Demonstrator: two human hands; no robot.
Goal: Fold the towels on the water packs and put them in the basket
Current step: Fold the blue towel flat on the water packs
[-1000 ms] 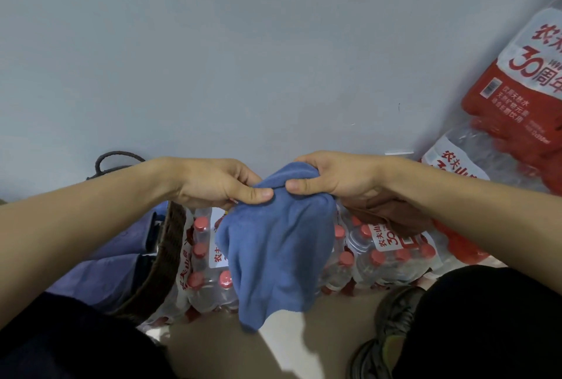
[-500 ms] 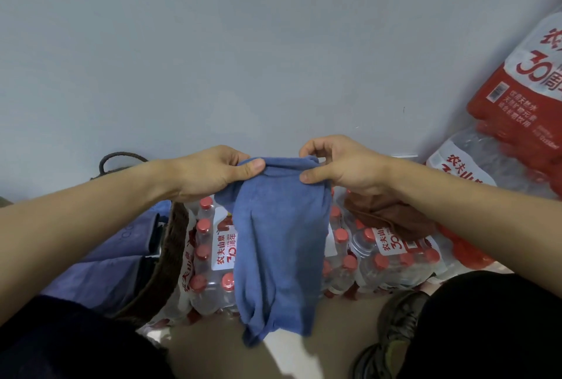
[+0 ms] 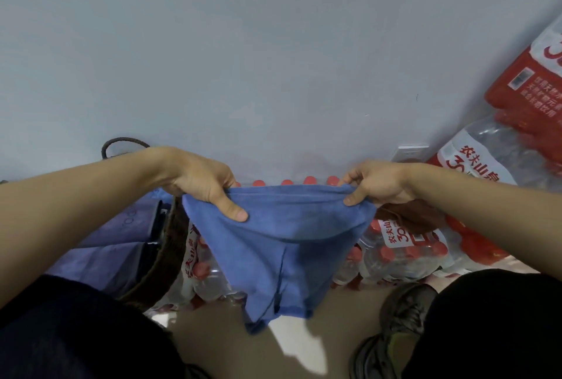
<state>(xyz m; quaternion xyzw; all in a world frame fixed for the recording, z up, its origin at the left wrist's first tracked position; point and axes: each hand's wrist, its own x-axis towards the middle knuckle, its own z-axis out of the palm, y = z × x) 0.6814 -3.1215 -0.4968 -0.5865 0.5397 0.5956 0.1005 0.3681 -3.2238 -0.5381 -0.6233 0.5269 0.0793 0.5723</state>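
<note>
Stretching across the lower middle of the frame, a blue towel [image 3: 282,244] hangs in the air in front of a plain pale wall [image 3: 243,44], held up by its top edge above the water packs [image 3: 404,244]. At the lower left a dark woven basket [image 3: 164,254] stands with its looped handle showing above the left forearm; folded lavender towels [image 3: 118,244] lie inside it, and its rim sits just beside the packs. The wrap on the bottles next to the basket carries red Chinese characters, partly hidden by the cloth. The left hand [image 3: 203,184] reaches in from the left with the forearm nearly level, knuckles up, thumb pressed on the front of the towel and the fingers clenched behind its upper left corner. The cloth's top hem runs taut and almost straight to the right hand [image 3: 374,184], which pinches the upper right corner between thumb and forefinger, wrist slightly raised. Red bottle caps peek over the hem between the hands. Below the hem the towel sags and narrows to a point hanging free over the pale floor [image 3: 292,336]. Under the right wrist a brown towel [image 3: 410,217] lies on the packs, whose label reads "农夫山泉" and "30". At the upper right, more packs [image 3: 529,95] lean against the wall with a barcode and small white print too blurred to read. A shoe [image 3: 398,317] rests at lower right between dark trouser legs.
</note>
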